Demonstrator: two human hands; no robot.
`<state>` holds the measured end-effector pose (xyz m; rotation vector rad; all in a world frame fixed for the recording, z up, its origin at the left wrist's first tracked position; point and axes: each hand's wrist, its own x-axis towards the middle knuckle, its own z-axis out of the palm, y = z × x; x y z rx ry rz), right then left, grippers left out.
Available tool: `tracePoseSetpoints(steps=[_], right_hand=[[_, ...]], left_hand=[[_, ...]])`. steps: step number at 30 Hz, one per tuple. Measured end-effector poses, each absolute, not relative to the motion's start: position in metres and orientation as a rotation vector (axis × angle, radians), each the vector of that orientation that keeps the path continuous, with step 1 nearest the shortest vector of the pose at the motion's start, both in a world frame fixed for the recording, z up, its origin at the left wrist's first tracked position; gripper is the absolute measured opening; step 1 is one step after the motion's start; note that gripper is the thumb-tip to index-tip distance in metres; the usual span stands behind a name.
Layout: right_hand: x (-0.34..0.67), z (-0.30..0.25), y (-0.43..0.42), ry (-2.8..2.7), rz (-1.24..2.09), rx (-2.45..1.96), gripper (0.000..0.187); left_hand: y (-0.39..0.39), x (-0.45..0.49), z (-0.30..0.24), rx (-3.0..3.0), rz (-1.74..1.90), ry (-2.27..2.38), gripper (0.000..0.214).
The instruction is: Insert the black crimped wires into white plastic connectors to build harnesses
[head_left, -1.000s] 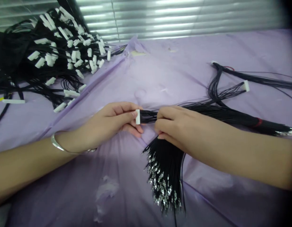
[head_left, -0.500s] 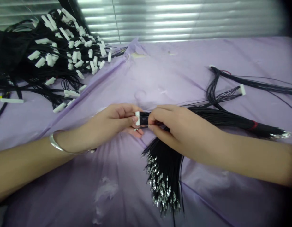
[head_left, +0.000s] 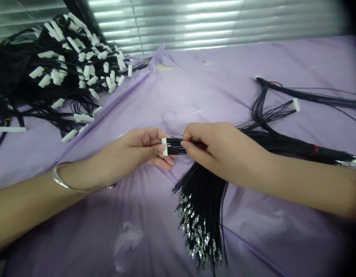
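Observation:
Between the thumb and fingers of my left hand [head_left: 146, 148] is a white plastic connector housing [head_left: 164, 146], with a row of black wires [head_left: 176, 146] running out of its right side. My right hand [head_left: 212, 144] pinches a black wire just to the right of the housing. That wire's bare metal terminal lies over the housing's edge, near my left thumb. Below my right hand a thick bundle of loose black wires [head_left: 203, 192] fans out, silver terminals [head_left: 198, 231] at the ends.
A large heap of black cables with white connectors [head_left: 85, 71] lies at the back left. Another wire bundle [head_left: 290, 144] with a red tie stretches right. Behind it are a finished-looking harness with a white connector [head_left: 295, 104] and window blinds [head_left: 209, 23]. Purple sheeting [head_left: 212, 88] covers the table.
My right hand has raised the pinched wire, so its terminal moved from below the housing up onto the housing's edge. My left hand still holds the housing.

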<state>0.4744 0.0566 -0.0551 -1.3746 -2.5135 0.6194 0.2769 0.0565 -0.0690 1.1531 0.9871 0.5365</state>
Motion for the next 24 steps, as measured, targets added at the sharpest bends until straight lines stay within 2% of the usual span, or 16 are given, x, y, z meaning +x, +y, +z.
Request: tracePoseSetpoints(steps=[24], right_hand=[[0.4742,-0.0609,0.0599,-2.399,0.718,-1.390,0.016]], left_hand=[[0.0596,0.2781,-0.0646,1.007,0.524,1.037,0.009]])
